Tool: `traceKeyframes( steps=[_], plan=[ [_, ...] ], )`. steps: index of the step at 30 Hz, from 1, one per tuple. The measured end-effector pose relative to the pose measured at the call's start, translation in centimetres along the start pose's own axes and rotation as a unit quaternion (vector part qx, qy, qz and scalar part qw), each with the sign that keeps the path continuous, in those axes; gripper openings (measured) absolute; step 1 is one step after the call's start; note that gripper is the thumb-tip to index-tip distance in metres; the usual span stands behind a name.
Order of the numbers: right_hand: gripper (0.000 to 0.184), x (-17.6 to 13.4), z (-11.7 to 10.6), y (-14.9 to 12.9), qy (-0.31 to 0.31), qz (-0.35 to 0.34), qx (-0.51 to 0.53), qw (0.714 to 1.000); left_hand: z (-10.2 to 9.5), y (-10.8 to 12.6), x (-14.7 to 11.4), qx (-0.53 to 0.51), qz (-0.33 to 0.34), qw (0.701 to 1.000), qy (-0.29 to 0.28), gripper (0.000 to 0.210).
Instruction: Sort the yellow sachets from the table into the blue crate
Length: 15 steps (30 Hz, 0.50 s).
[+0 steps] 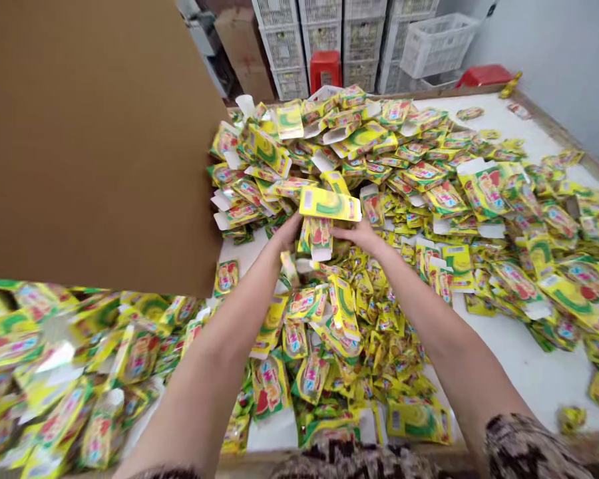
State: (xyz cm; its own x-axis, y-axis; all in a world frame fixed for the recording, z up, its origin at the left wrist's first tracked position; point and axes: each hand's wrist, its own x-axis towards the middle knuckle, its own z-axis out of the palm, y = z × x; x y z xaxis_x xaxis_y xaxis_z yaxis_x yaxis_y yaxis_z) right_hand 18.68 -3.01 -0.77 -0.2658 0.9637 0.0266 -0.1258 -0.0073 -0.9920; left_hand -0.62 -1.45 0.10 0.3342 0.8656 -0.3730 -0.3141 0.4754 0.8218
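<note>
White table (524, 366), heaped yellow boxes (329, 203), crates (321, 36) behind.

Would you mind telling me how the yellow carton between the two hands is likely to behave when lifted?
The yellow carton is probably fairly stiff but easy to dent: the white flap on the lower carton looks like thin card. Its flat sides suggest sliding rather than rolling. Seemingly resting across that one between the left hand and right hand, it may tip.

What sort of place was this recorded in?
Probably a small packing workshop: yellow printed cartons are heaped on a white-topped worktable, small packets lie among them, and white plastic crates stand stacked behind.
</note>
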Motion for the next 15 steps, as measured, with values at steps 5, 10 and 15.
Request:
traceKeyframes(
  steps=[5, 10, 15],
  plan=[
    [0.048, -4.9, -1.5, -1.4, -0.084, 0.029, -0.01, 0.996, -0.5, -0.1, -8.4, 0.131, 0.109, 0.984, -0.052, 0.086],
    [0.014, -8.8, -6.7, -3.9, -0.159, 0.065, -0.135, 0.976, -0.5, 2.9, -13.3, 0.354, 0.064, 0.888, -0.285, 0.074],
    [0.019, -4.5, -9.3, -4.8, 0.128, 0.021, -0.245, 0.961, -3.0, 3.0, -7.3, 0.363, 0.091, 0.923, 0.094, 0.034]
  ],
)
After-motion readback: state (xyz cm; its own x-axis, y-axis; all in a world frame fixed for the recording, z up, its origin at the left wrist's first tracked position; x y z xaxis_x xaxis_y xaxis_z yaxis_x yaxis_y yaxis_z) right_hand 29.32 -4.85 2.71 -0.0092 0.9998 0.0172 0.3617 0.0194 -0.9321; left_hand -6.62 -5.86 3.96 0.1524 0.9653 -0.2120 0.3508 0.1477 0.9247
